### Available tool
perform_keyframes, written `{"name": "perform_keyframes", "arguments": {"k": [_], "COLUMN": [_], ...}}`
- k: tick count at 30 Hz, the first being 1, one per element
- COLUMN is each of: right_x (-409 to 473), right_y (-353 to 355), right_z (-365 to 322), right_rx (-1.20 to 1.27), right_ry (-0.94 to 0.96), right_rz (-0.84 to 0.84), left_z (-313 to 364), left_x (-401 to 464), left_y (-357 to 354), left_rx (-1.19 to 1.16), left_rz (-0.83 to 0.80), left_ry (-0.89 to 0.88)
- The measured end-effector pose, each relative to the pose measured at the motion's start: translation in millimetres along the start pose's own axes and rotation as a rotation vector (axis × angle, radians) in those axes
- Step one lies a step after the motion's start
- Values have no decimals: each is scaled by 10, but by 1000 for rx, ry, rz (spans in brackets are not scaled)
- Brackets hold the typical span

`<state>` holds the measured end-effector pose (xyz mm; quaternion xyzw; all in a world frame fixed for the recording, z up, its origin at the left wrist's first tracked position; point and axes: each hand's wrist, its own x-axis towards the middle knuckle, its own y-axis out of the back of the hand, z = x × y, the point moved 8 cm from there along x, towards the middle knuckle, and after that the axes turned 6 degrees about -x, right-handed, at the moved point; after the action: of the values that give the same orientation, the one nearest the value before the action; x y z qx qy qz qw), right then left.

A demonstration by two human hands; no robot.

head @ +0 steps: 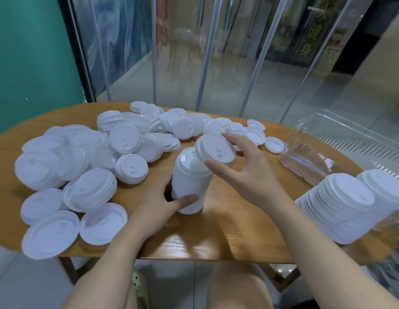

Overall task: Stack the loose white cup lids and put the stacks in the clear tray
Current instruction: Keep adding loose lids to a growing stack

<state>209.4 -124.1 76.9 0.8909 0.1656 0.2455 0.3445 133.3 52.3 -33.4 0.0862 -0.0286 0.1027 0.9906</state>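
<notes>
Left hand (159, 201) fingers clamped round upright lid stack (190, 184), right hand (245, 170) fingers pinching tilted lid (214, 148) atop it, loose lids (82, 166) left on counter (227, 230), clear tray (341, 139) right

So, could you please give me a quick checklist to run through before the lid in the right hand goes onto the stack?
1. Left hand grips the stack near its base: ok.
2. Right hand holds the single lid by its rim: ok.
3. Lid sits level over the stack top: not ok, it is tilted and off to the right.
4. Lid faces the same way as the stacked ones: cannot tell.
5. Clear tray has free room behind its two stacks: ok.
</notes>
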Motion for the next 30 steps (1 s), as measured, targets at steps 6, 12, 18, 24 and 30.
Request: {"name": "perform_keyframes", "arguments": {"k": [6, 12, 18, 24, 30], "right_x": [66, 69, 65, 72, 57], "right_y": [-188, -344, -397, -405, -462], "right_z": [-127, -93, -149, -211, -198], "right_rx": [-43, -67, -139, -203, -245], "right_ry": [31, 18, 49, 1, -37], "right_rz": [-56, -118, -126, -116, -129], "left_z": [8, -8, 1, 2, 20], "left_x": [3, 7, 12, 11, 2], "left_y": [-16, -11, -11, -14, -18], "left_rx": [-25, -35, -35, -37, -34], "left_rz": [-9, -20, -20, -20, -27], "left_ry": [2, 14, 3, -3, -17]}}
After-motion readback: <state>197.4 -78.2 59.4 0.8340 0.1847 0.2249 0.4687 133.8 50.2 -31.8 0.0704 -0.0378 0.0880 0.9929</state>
